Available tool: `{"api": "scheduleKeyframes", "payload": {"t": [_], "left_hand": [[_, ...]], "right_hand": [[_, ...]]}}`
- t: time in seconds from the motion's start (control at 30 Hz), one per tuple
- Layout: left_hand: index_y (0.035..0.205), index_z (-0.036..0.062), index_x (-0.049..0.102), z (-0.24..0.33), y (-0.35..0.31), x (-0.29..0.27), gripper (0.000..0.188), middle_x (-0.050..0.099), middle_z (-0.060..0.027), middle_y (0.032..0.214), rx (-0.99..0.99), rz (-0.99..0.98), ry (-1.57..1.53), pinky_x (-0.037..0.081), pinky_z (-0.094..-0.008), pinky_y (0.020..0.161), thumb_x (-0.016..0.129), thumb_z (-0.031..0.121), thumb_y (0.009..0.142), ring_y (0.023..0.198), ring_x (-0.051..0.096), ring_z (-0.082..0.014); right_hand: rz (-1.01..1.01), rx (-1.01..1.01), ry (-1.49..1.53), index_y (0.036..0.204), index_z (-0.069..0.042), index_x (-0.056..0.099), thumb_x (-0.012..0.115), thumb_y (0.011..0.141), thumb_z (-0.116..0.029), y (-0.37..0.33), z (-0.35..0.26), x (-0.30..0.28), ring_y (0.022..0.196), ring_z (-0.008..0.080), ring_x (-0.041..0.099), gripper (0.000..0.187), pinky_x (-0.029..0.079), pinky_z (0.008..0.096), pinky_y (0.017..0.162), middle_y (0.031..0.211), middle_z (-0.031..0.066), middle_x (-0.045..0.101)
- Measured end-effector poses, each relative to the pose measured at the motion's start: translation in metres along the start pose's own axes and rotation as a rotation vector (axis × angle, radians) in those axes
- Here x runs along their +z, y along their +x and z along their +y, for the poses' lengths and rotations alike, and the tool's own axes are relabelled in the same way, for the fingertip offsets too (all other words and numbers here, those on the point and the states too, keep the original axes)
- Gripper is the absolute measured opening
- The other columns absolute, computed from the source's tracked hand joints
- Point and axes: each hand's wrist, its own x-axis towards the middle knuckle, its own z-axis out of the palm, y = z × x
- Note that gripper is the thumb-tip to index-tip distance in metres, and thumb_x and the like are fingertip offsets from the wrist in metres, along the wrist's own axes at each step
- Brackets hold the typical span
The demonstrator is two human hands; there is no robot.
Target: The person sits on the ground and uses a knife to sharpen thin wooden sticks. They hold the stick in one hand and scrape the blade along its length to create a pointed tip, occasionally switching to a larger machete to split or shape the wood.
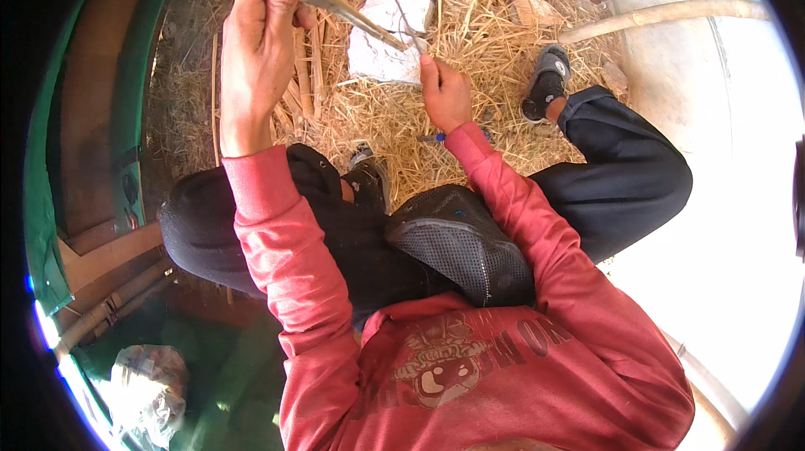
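My left hand (267, 40) is raised at the upper left, its fingers wrapped round the butt of a long, tapered tool (340, 8), seen almost edge-on; its exact kind is unclear. The tool slants down to the right, its thin end over a white stone block (381, 61). Lower and to the right, my right hand (447, 92) pinches a thin dark rod (402, 13), either wire or twig. This rod runs up and away across the block, close to the tool's tip. Whether tool and rod touch, I cannot tell.
Loose straw (470, 40) covers the ground around the block. Cut sticks (309, 74) lie left of it, and a bamboo pole (662, 15) at the upper right. A blue pen-like item (432, 138) rests by my right wrist. A black mesh cap (461, 241) sits at my lap.
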Motion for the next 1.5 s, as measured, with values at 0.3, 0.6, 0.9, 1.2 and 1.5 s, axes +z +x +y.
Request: {"api": "scheduleKeyframes", "payload": {"t": [0.3,0.6,0.9,1.2,1.5], "left_hand": [[0.108,0.0063,0.057,0.001,0.002,0.011,0.024,0.07,-0.0005,0.091,0.019,0.038,-0.022,0.049,-0.0256,0.065,0.047,0.028,0.106,0.068,0.057,-0.0083],[0.113,0.0025,0.056,0.009,-0.004,0.006,0.031,0.074,-0.009,0.097,-0.214,0.307,0.176,0.054,-0.026,0.067,0.048,0.031,0.105,0.069,0.069,-0.0118],[0.112,0.0,0.056,0.011,0.0,0.022,0.032,0.075,-0.0079,0.088,-0.146,0.407,0.249,0.055,-0.0253,0.055,0.052,0.031,0.103,0.065,0.073,-0.0156],[0.111,0.0036,0.057,0.01,-0.003,0.019,0.026,0.076,-0.0071,0.085,-0.111,0.373,0.276,0.055,-0.0276,0.054,0.053,0.028,0.103,0.067,0.074,-0.0161],[0.106,0.0026,0.056,0.006,-0.003,0.016,0.025,0.075,-0.0072,0.086,-0.136,0.406,0.272,0.055,-0.0259,0.053,0.052,0.027,0.104,0.067,0.074,-0.0156]], "right_hand": [[-0.44,0.69,0.499,0.073,-0.004,0.055,0.041,0.097,-0.063,0.006,0.177,0.021,0.038,0.0224,0.044,0.065,0.044,0.0443,0.051,0.049,0.0077,0.049],[-0.042,0.203,0.522,0.063,-0.008,0.048,0.049,0.099,-0.057,0.004,0.001,-0.002,0.037,0.0119,0.038,0.061,0.03,0.0309,0.038,0.048,0.0003,0.042],[-0.132,0.229,-0.237,0.089,0.005,0.072,0.044,0.096,-0.059,-0.016,0.035,0.021,0.081,0.0516,0.064,0.071,0.05,0.0544,0.081,0.08,0.0308,0.067],[-0.272,0.188,-0.301,0.09,0.003,0.072,0.04,0.097,-0.061,-0.009,0.034,0.02,0.089,0.0486,0.065,0.072,0.05,0.0514,0.083,0.083,0.0307,0.067],[-0.015,0.115,0.023,0.081,0.003,0.068,0.043,0.098,-0.06,-0.006,0.023,0.015,0.061,0.0354,0.061,0.07,0.048,0.0463,0.064,0.064,0.0198,0.063]]}}
